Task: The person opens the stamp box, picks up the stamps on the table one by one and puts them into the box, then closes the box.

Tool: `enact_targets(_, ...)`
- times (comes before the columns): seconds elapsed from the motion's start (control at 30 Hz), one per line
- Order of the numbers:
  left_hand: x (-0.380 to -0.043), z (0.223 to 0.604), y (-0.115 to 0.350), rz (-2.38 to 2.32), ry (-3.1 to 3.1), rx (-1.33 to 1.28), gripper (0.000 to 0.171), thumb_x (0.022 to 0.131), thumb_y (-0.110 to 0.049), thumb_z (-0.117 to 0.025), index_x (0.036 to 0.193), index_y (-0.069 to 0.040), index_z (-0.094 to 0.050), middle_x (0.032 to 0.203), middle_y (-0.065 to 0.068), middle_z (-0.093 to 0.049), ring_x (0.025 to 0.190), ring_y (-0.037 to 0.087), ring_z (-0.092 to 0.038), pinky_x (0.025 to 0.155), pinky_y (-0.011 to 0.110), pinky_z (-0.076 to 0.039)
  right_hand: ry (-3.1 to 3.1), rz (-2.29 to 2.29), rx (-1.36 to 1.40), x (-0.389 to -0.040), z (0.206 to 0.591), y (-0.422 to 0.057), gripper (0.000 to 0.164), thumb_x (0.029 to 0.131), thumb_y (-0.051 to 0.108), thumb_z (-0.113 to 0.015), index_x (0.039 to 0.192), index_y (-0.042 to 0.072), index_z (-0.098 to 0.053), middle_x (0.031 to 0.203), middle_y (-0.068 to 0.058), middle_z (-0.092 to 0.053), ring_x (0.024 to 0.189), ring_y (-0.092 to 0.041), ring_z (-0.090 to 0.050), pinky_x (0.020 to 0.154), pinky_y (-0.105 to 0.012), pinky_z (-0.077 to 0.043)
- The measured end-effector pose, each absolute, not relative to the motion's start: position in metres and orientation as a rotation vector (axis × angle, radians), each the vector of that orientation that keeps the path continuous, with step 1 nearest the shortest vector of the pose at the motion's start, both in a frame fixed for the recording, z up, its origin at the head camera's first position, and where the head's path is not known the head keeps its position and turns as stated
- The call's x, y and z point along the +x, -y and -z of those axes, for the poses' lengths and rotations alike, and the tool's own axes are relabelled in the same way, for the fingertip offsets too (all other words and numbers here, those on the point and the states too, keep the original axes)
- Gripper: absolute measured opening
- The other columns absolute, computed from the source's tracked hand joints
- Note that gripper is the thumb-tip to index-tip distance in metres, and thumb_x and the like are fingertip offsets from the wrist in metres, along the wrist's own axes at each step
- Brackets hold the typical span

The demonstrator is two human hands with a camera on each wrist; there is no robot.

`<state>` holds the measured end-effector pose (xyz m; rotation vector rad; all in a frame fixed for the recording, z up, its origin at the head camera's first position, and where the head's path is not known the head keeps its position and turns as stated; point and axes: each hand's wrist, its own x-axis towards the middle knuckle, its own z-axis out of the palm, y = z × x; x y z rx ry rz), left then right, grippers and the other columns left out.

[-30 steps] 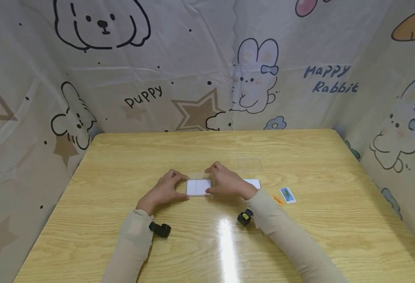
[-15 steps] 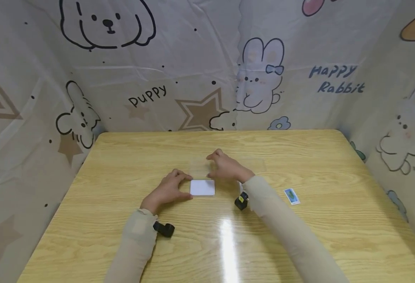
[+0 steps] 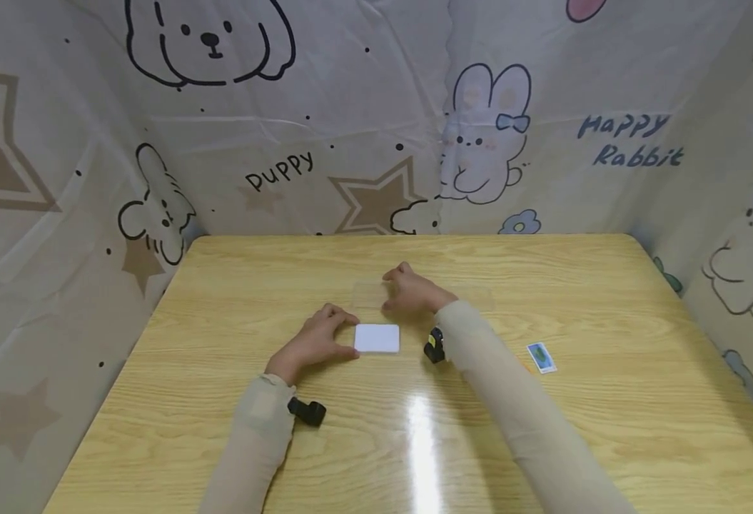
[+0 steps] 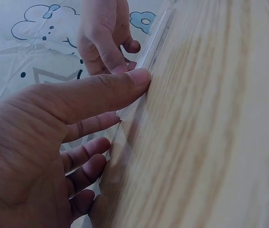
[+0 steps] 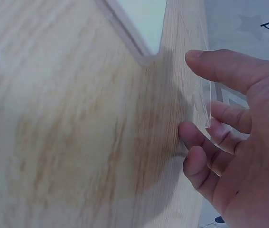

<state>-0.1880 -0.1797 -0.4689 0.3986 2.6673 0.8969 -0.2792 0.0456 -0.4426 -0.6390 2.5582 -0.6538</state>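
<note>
Right hand moved back; sleeve mostly hides orange piece.

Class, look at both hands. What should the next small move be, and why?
Probably the right hand should ease away from the clear plastic piece. That piece seems to lie flat on the table, just behind the white card, with the hand at its edge. The left hand seems to steady the card's left end.

Right hand at a transparent cover
</note>
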Motion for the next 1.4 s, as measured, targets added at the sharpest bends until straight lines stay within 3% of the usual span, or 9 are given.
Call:
enact_targets(0.7, -0.188, 0.470, 0.178, -0.897, -2.681, 0.364, 0.059, 0.078, -0.035, -0.080, 0.131, -0.022, -0.058, 0.130, 0.004, -0.045, 0.121, 0.028, -0.043, 0.104, 0.047, -0.037, -2.508, 0.805, -0.564, -0.290, 0.452, -0.049, 0.078, 0.082, 0.027, -0.075, 0.148, 0.011, -0.037, 0.142, -0.017, -0.031, 0.126, -0.033, -0.046, 0.109, -0.050, -0.037)
enact_targets(0.93, -0.187, 0.469, 0.179, -0.876, -2.678, 0.380, 0.059, 0.079, -0.036, -0.079, 0.132, -0.022, -0.057, 0.131, 0.004, -0.044, 0.120, 0.028, -0.043, 0.102, 0.048, -0.038, -2.511, 0.875, -0.602, -0.288, 0.447, -0.055, 0.071, 0.085, 0.026, -0.074, 0.146, 0.008, -0.040, 0.142, -0.022, -0.031, 0.129, -0.034, -0.043, 0.110, -0.049, -0.036)
enact_targets(1.2, -0.185, 0.465, 0.180, -0.846, -2.672, 0.408, 0.063, 0.080, -0.037, -0.078, 0.136, -0.019, -0.054, 0.135, 0.007, -0.043, 0.124, 0.030, -0.043, 0.105, 0.050, -0.037, -2.479, 1.039, -0.652, -0.281, 0.431, -0.077, 0.067, 0.091, 0.027, -0.067, 0.148, 0.011, -0.037, 0.144, -0.022, -0.031, 0.119, -0.038, -0.052, 0.098, -0.047, -0.047)
enact_targets(1.4, -0.180, 0.457, 0.179, -0.867, -2.647, 0.452, 0.071, 0.081, -0.039, -0.077, 0.141, -0.014, -0.048, 0.141, 0.013, -0.042, 0.132, 0.034, -0.040, 0.109, 0.052, -0.034, -2.415, 1.205, -0.693, -0.266, 0.417, -0.104, 0.065, 0.093, 0.026, -0.065, 0.148, 0.010, -0.036, 0.138, -0.023, -0.038, 0.109, -0.036, -0.059, 0.080, -0.042, -0.053)
